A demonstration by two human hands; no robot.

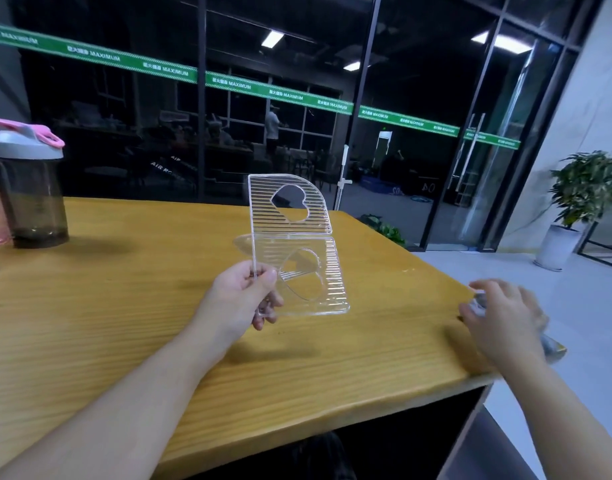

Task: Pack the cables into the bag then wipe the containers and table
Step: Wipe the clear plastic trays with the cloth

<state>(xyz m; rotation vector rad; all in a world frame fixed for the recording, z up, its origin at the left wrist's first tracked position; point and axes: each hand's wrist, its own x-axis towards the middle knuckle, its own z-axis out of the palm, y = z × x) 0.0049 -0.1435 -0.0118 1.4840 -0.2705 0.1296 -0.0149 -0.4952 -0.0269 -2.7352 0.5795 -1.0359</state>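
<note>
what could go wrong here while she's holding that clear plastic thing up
1. The left hand pinches the clear rack only at one lower edge, lifted off the table; it may slip or flex.
2. The right hand reaches a grey cloth at the table's edge; it could slide off.

The scene is evenly and brightly lit from above; ceiling strip lights [272, 39] mirror in the dark glass wall [124, 133] far beyond the fingers. The counter [90, 289] carries soft, diffuse shadows just under the left hand [244, 294] and beside the dark bottle [29, 188]. The right hand [505, 317] is smeared by motion blur. Wide-angle distortion bends the door frames [526, 133] and the potted plant [584, 188] at the right edge. Overall sharpness is moderate, softer toward the corners.
</note>
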